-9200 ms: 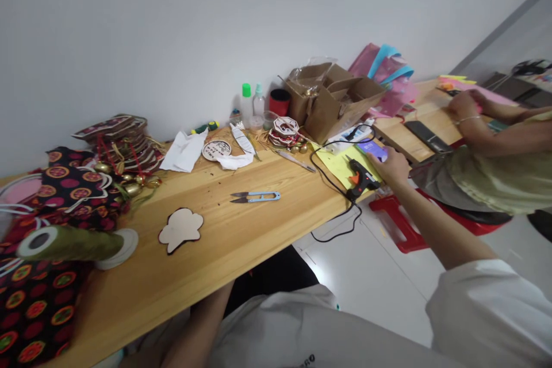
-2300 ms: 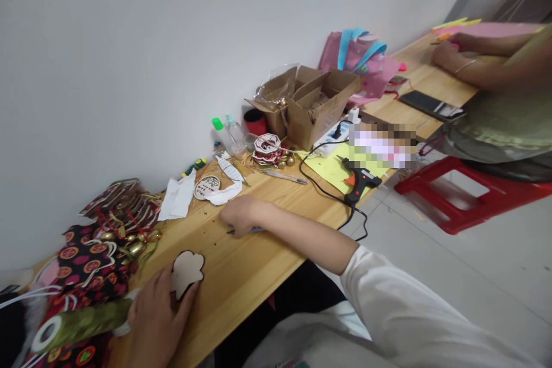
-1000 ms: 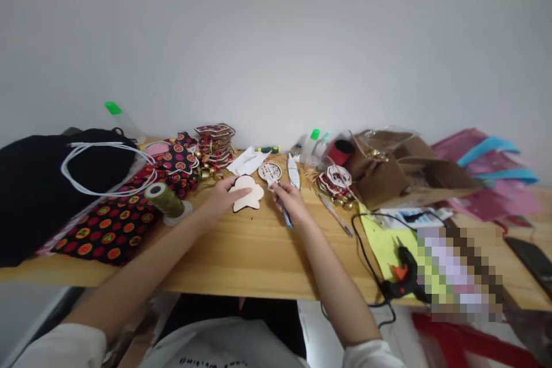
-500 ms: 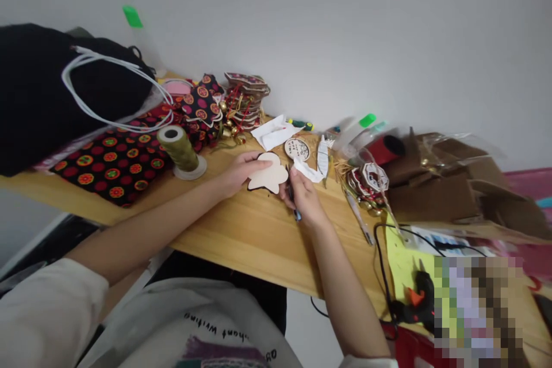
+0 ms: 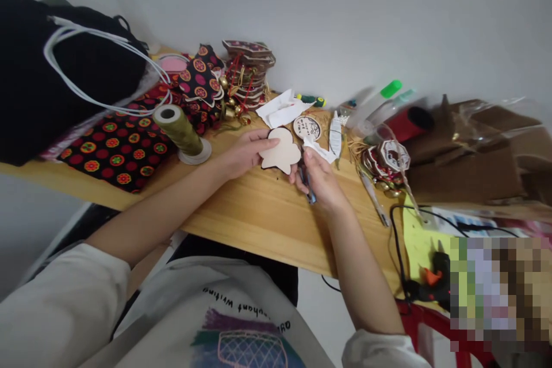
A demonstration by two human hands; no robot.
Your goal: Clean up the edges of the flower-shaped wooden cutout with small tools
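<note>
A: From the head view, what does each hand have?

B: The left hand (image 5: 241,152) holds the flat, pale wooden cut-out with lobed edges (image 5: 281,152), fingers curled along its left rim, the piece tilted just above the light wooden table (image 5: 259,213). The right hand (image 5: 321,178) is closed around the small blue-handled thread snips (image 5: 309,187), whose tip meets the cut-out's lower right edge.

A: How much room is there around them?

B: Toward the person lies a bare strip of wood running to the table's front edge. Left of the left hand stands the olive-green spool of thread (image 5: 179,129), near the black fabric with red and orange circles (image 5: 116,152), which overhangs the front edge. Behind the cut-out, almost touching it, are the round printed wooden disc (image 5: 307,127) and crumpled white paper (image 5: 282,110). To the right lie the stack of red-and-white octagonal ornaments (image 5: 386,160) and, beside the front edge, the black-and-orange glue gun (image 5: 433,284) with its black cable (image 5: 397,241).
</note>
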